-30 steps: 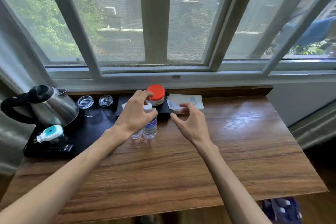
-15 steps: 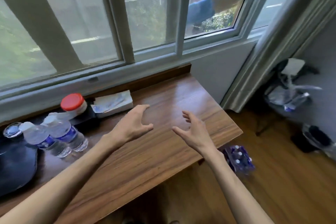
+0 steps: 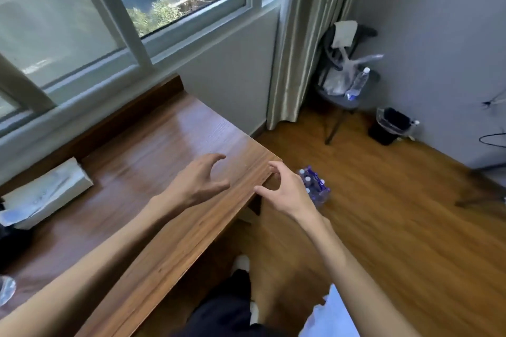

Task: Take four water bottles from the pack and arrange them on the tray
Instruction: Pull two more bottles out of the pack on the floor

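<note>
Your hands empty over the table corner, pack on the floor.
Wooden table (image 3: 153, 161); your left hand (image 3: 195, 183) and right hand (image 3: 284, 191) both loose, fingers spread, grasping nothing. Shrink-wrapped pack (image 3: 316, 187) of white-capped bottles lies right, partly hidden behind right hand, blurred.

One head-worn view is given, angled down and rightward over the near table (image 3: 169, 161) corner toward the floor (image 3: 397, 213).
</note>
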